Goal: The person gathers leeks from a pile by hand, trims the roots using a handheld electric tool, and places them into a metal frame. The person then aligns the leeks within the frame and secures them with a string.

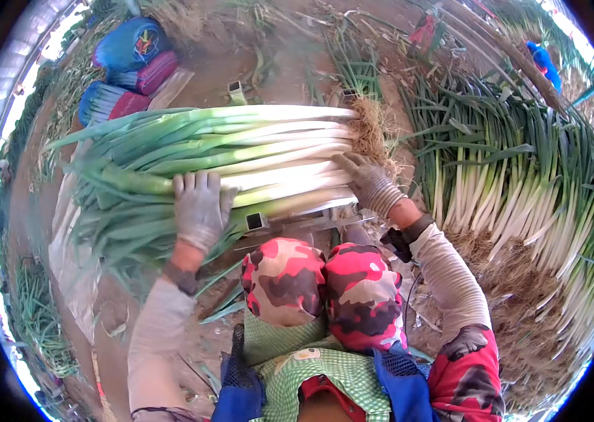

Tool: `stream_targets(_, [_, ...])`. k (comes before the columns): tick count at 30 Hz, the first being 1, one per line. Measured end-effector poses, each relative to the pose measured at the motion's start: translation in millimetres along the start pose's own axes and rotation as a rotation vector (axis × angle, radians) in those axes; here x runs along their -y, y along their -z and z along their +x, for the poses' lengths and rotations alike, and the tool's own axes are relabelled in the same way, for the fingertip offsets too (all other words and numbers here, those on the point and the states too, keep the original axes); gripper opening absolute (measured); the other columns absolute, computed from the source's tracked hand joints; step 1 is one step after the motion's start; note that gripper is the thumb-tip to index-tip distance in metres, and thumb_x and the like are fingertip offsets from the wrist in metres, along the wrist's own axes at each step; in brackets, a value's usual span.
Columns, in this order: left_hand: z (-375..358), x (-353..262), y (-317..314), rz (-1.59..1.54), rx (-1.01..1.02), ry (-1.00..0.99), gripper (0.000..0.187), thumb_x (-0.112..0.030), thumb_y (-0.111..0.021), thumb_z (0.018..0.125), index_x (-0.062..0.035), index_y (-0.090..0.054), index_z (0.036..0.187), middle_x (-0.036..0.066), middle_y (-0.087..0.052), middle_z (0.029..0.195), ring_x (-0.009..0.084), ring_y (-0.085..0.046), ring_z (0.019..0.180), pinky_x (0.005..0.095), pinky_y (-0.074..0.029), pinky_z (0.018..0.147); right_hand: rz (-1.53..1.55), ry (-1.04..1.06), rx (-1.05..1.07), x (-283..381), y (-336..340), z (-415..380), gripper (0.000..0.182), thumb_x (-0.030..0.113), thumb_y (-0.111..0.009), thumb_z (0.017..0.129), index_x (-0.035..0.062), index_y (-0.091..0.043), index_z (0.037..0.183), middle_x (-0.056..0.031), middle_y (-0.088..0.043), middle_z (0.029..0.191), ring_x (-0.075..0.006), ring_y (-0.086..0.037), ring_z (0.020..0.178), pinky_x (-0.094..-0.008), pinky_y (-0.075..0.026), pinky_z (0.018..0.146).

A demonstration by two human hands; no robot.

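A wide pile of long green onions lies crosswise in front of my knees, leaves to the left and white stalks and roots to the right. My left hand, in a grey glove, rests flat on the green part with fingers stretched and thumb apart. Near the root end, my gloved right hand lies on the white stalks with its fingers extended. Under the pile shows a metal frame with square tube ends; the pile hides most of it.
A large heap of green onions with rooted ends spreads over the ground at right. Blue and magenta bundles lie at upper left. More green onions lie beyond the frame, and a pale sheet hangs at left.
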State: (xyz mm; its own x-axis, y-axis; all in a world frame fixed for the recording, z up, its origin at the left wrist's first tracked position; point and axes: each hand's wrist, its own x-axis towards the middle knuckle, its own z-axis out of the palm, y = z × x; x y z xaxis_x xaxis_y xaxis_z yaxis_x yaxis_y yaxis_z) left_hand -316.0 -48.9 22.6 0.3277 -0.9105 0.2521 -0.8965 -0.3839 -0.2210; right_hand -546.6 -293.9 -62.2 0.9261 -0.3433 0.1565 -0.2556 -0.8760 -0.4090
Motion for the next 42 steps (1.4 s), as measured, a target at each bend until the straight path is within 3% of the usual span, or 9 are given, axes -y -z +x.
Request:
stream_targets(18, [57.3, 1.2, -42.7, -0.145, 0.194, 0.010, 0.019, -0.024, -0.054, 0.085, -0.0063, -0.060, 0.085, 0.015, -0.060, 0.088, 0.0332, -0.057, 0.088, 0.0411, -0.045, 0.077, -0.023, -0.101, -0.247, 6.2, -6.7, 1.0, 0.023, 0.008, -0.059, 0.073, 0.0092, -0.063, 0.095, -0.0147, -0.055, 0.108, -0.0353, -0.051, 0.105, -0.0431, -0.042, 0.091])
stream_targets(22, [59.1, -6.1, -86.7, 0.204, -0.054, -0.574, 0.014, -0.020, -0.056, 0.083, -0.0084, -0.060, 0.088, 0.012, -0.058, 0.094, 0.0316, -0.054, 0.091, 0.0415, -0.044, 0.078, 0.120, -0.063, -0.152, -1.7, -23.9, -5.6, 0.018, 0.008, -0.057, 0.071, 0.0091, -0.064, 0.088, -0.0150, -0.054, 0.101, -0.0352, -0.053, 0.099, -0.0449, -0.045, 0.086])
stream_targets(23, [64.9, -10.2, -73.3, -0.088, 0.247, -0.293, 0.015, -0.017, -0.056, 0.081, -0.0085, -0.060, 0.093, 0.012, -0.058, 0.098, 0.0305, -0.053, 0.095, 0.0428, -0.043, 0.083, 0.069, -0.050, -0.221, -2.2, -31.3, -3.9, 0.016, 0.007, -0.057, 0.071, 0.0069, -0.062, 0.086, -0.0171, -0.054, 0.101, -0.0356, -0.054, 0.099, -0.0451, -0.046, 0.085])
stream_targets(25, [47.7, 9.2, -64.8, 0.110, -0.176, -0.595, 0.019, -0.018, -0.053, 0.085, -0.0058, -0.059, 0.098, 0.014, -0.057, 0.099, 0.0325, -0.052, 0.095, 0.0463, -0.040, 0.084, 0.171, -0.045, -0.213, -2.7, -24.2, -7.2, 0.023, 0.006, -0.057, 0.069, 0.0048, -0.060, 0.091, -0.0183, -0.054, 0.102, -0.0361, -0.053, 0.100, -0.0456, -0.047, 0.085])
stream_targets(27, [38.5, 2.1, -28.9, 0.000, 0.321, 0.022, 0.033, -0.029, -0.051, 0.088, -0.0029, -0.057, 0.108, 0.018, -0.056, 0.108, 0.0350, -0.051, 0.099, 0.0481, -0.035, 0.091, 0.407, 0.023, -0.330, -8.6, -16.3, -17.1, 0.026, 0.001, -0.057, 0.068, 0.0051, -0.060, 0.094, -0.0183, -0.054, 0.100, -0.0374, -0.055, 0.096, -0.0442, -0.047, 0.081])
stream_targets(29, [5.3, 14.8, -29.9, 0.061, 0.183, 0.017, 0.039, -0.031, -0.046, 0.090, -0.0022, -0.055, 0.115, 0.020, -0.056, 0.109, 0.0354, -0.049, 0.101, 0.0460, -0.034, 0.092, 0.611, 0.065, -0.491, -11.2, 7.9, -38.6, 0.029, 0.000, -0.061, 0.073, 0.0041, -0.061, 0.102, -0.0177, -0.057, 0.109, -0.0340, -0.057, 0.100, -0.0398, -0.049, 0.083])
stream_targets(33, [0.5, 13.2, -46.5, 0.168, 0.107, -0.011, 0.041, -0.030, -0.041, 0.093, -0.0022, -0.053, 0.119, 0.019, -0.056, 0.107, 0.0356, -0.049, 0.101, 0.0462, -0.033, 0.094, 0.473, -0.288, -0.874, -86.0, -15.5, -93.6, 0.020, 0.000, -0.060, 0.077, 0.0041, -0.062, 0.096, -0.0171, -0.063, 0.085, -0.0353, -0.063, 0.079, -0.0387, -0.051, 0.070])
stream_targets(38, [-11.1, 20.2, -59.1, 0.180, 0.096, 0.018, 0.040, -0.028, -0.038, 0.094, -0.0031, -0.054, 0.122, 0.017, -0.054, 0.117, 0.0348, -0.048, 0.111, 0.0473, -0.030, 0.100, 0.042, -1.181, 0.209, -189.9, -84.4, -165.4, 0.034, 0.023, -0.058, 0.083, 0.0043, -0.062, 0.111, -0.0193, -0.064, 0.108, -0.0386, -0.060, 0.101, -0.0453, -0.048, 0.085])
stream_targets(42, [-19.7, 31.7, -68.5, 0.266, 0.115, 0.028, 0.038, -0.025, -0.039, 0.094, -0.0025, -0.054, 0.121, 0.015, -0.055, 0.120, 0.0327, -0.048, 0.115, 0.0478, -0.027, 0.105, 0.067, -1.463, 0.208, -265.1, -160.7, -203.9, 0.052, 0.028, -0.058, 0.084, 0.0012, -0.049, 0.127, -0.0213, -0.056, 0.122, -0.0381, -0.057, 0.108, -0.0463, -0.048, 0.087])
